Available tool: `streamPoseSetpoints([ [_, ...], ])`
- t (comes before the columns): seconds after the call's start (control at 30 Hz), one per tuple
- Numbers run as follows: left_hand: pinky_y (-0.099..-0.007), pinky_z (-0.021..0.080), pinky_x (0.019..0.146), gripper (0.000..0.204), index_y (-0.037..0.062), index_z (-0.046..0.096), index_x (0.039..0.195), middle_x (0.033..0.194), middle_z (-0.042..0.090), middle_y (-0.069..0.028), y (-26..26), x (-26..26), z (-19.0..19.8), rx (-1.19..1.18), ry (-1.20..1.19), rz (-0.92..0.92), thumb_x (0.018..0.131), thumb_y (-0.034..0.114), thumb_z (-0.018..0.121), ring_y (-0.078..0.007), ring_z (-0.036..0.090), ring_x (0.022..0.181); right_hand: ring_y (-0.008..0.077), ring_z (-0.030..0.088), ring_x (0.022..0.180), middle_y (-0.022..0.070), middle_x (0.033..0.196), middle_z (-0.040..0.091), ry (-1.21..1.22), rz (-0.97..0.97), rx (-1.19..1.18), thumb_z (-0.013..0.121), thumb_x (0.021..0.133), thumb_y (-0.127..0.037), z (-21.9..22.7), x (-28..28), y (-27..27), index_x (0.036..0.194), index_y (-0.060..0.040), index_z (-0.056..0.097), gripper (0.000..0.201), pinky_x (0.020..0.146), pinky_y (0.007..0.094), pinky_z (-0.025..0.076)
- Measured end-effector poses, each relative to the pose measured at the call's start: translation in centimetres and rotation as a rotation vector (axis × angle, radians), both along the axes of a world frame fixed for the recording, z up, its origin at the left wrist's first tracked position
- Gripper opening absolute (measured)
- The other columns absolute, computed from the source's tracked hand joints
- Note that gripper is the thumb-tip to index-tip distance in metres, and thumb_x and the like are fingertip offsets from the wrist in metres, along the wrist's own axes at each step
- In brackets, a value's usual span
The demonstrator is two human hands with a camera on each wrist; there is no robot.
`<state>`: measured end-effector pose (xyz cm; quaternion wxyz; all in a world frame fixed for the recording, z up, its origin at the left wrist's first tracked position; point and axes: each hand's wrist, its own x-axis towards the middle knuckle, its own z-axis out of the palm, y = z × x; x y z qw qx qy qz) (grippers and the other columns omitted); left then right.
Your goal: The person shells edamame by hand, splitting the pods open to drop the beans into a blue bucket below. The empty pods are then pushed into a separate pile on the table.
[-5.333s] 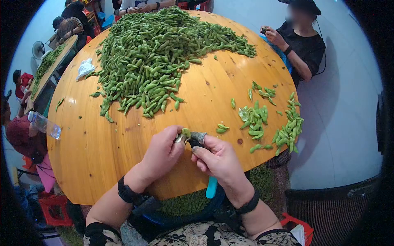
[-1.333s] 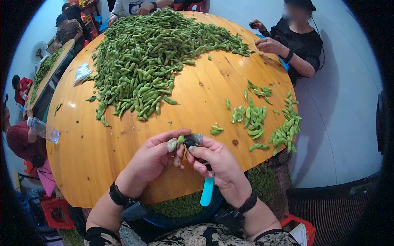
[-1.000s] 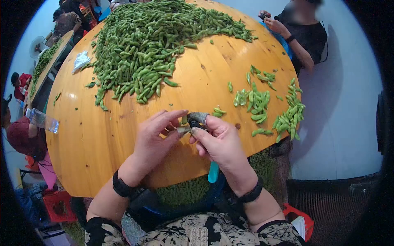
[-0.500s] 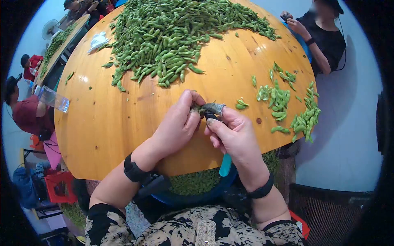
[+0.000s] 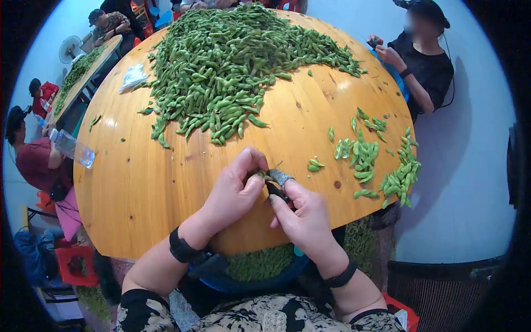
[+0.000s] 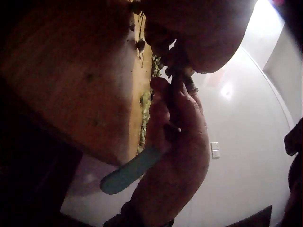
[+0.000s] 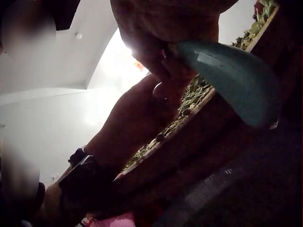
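Above the near edge of the round wooden table (image 5: 182, 216), my left hand (image 5: 232, 180) pinches a green edamame pod (image 5: 265, 177) between thumb and forefinger; most of the pod is hidden. Close beside it, my right hand (image 5: 304, 216) grips a tool with a black upper part (image 5: 276, 191) and a flat teal handle (image 7: 232, 78). Its working end is hidden at the pod, so I cannot tell its kind. The handle also juts out below the right hand in the left wrist view. A grey wrap (image 5: 281, 177) covers the right forefinger's tip.
A large heap of edamame pods (image 5: 215, 77) covers the table's far side. Smaller groups of pods (image 5: 365, 157) lie at the right. A plastic bottle (image 5: 72, 148) leans at the left edge. Below the near edge stands a blue tub (image 5: 243, 285) of green pods. Other people sit around.
A second ago my left fingers were spread wider; now they are drawn in around the pod. The teal handle, plain below my right hand before, is mostly hidden in the head view.
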<state>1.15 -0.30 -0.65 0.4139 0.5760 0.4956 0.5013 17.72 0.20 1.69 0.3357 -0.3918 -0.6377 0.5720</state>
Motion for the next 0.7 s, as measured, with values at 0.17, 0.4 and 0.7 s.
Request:
streamPoseSetpoints([
  [0.17,-0.0243,0.042,0.066,0.018,0.0011,0.044,0.098,0.081,0.05,-0.0054,-0.1,0.4,0.0,0.034,0.0,0.042,0.081,-0.003,0.041,-0.01,0.048,0.073,0.0096,0.055,0.052,0.0076,0.063,0.057,-0.016,-0.01,0.052,0.055,0.087,-0.002,-0.8,0.3,0.3,0.109,0.003,0.06,0.023,0.049,0.0254,0.044],
  [0.4,-0.0242,0.043,0.077,0.026,0.0033,0.041,0.103,0.093,0.046,-0.0032,-0.4,0.0,0.5,-0.042,0.095,-0.093,0.079,-0.007,0.037,-0.0093,0.048,0.086,0.0089,0.05,0.055,0.006,0.066,0.057,-0.053,-0.081,0.26,0.056,0.086,-0.002,-0.8,0.8,0.4,0.106,0.0016,0.062,0.021,0.051,0.0244,0.039],
  [0.7,-0.0214,0.04,0.064,0.022,0.0048,0.047,0.104,0.083,0.047,0.001,-0.1,-0.1,1.0,-0.103,-0.034,-0.179,0.085,-0.003,0.041,-0.0056,0.045,0.074,0.0005,0.047,0.051,-0.0034,0.07,0.057,0.232,0.057,-0.456,0.053,0.09,-0.004,0.1,2.1,2.0,0.114,-0.0035,0.059,0.025,0.046,0.0165,0.038],
])
